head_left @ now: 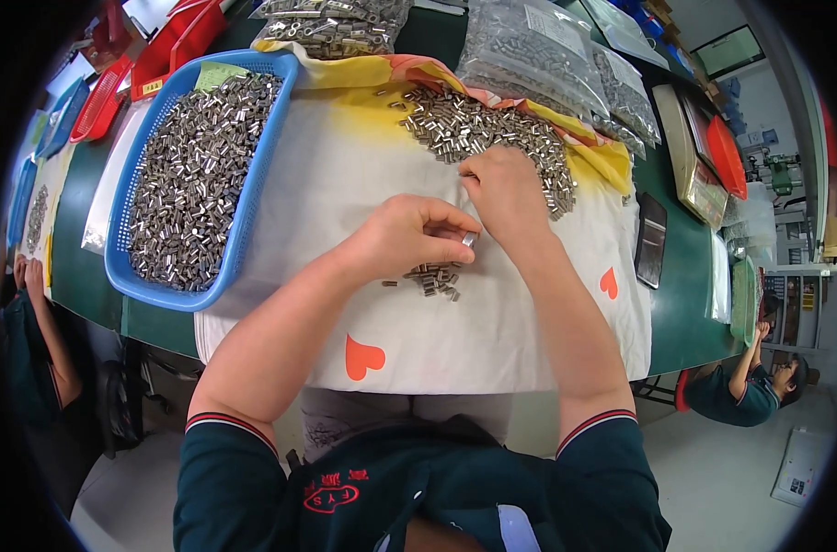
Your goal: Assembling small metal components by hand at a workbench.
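Note:
My left hand [409, 236] is over the middle of the white cloth [326, 184], thumb and fingers pinching a small shiny metal sleeve [469, 240]. Just below it lies a little heap of the same short metal sleeves [440, 281], partly covered by the hand. My right hand [505, 189] is at the near edge of a larger spread of metal sleeves [478, 129]. Its thumb and fingertips are bent together, and whatever is between them is too hidden to make out.
A blue plastic basket [269, 156] full of metal sleeves stands at the left. Clear bags of metal parts [529, 51] lie along the back. A dark phone [651, 241] is on the green table [669, 317] at the right. Other people work at both sides.

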### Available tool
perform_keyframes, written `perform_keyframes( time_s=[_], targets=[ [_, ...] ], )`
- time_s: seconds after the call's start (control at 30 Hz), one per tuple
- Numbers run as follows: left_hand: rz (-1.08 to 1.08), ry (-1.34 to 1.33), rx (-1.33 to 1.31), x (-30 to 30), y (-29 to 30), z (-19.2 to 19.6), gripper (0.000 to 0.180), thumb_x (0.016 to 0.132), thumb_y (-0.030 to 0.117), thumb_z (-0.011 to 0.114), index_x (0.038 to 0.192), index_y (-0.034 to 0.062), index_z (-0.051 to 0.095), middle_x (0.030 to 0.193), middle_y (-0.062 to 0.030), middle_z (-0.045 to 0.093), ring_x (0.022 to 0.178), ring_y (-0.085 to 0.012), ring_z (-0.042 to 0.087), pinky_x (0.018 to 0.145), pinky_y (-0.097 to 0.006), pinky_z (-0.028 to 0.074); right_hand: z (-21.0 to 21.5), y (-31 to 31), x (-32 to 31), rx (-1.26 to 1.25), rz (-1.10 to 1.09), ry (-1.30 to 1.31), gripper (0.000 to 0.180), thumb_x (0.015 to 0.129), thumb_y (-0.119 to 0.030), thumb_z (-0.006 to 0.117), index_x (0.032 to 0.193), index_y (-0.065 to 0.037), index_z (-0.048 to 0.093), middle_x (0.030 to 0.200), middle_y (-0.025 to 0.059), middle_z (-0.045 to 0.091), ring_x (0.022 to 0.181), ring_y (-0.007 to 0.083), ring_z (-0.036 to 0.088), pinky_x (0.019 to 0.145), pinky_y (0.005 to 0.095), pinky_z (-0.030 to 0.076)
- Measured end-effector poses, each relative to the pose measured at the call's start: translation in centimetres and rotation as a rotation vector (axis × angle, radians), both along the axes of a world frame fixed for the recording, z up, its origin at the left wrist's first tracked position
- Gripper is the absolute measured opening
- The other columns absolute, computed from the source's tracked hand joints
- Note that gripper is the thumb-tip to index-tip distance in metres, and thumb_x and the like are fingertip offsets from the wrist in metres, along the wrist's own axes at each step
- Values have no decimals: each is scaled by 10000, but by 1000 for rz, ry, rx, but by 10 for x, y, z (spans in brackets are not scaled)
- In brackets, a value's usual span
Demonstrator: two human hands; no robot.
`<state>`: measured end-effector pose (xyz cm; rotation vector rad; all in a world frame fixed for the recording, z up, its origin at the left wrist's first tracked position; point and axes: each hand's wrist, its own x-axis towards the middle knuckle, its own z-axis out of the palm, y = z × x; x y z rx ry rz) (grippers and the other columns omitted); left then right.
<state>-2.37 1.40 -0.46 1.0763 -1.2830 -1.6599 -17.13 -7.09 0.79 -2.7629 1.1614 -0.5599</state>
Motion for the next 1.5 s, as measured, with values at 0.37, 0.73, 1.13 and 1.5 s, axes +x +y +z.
perform_keyframes(
  time_s=[0.37, 0.73, 1.13, 1.5],
  targets=[
    [183, 220, 116, 4, -3, 4, 312, 754, -16, 616, 1058, -28, 549, 954, -51, 605, 818, -84, 565, 739, -212, 465, 24, 41, -31, 702, -233, -496, 114, 718, -46, 589, 830, -33, 604, 744, 48, 586, 713, 149, 548, 649, 272, 440],
    [160, 160, 68, 0, -2, 3, 319, 740, 23, 653, 1046, -17, 574, 884, -42, 622, 791, -68, 572, 714, -193, 466, 27, 55, -28, 629, -86, -562, 70, 713, 13, 595, 776, -16, 601, 729, 23, 589, 700, 94, 545, 632, 214, 419],
    [210, 87, 42, -1, -1, 4, 306, 729, 33, 669, 1021, -15, 593, 845, -28, 617, 756, -63, 561, 677, -189, 464, 19, 58, -25, 339, 14, -486, 108, 701, -29, 606, 808, -27, 593, 747, 76, 595, 675, 205, 572, 598, 281, 447],
    [63, -145, -13, -7, 3, 6, 296, 692, 100, 713, 964, 19, 630, 799, -17, 620, 701, -47, 538, 659, -199, 453, 23, 27, -41, 603, -302, -443, 111, 722, -81, 618, 817, -25, 608, 702, 61, 593, 650, 147, 561, 614, 262, 447]
  ],
)
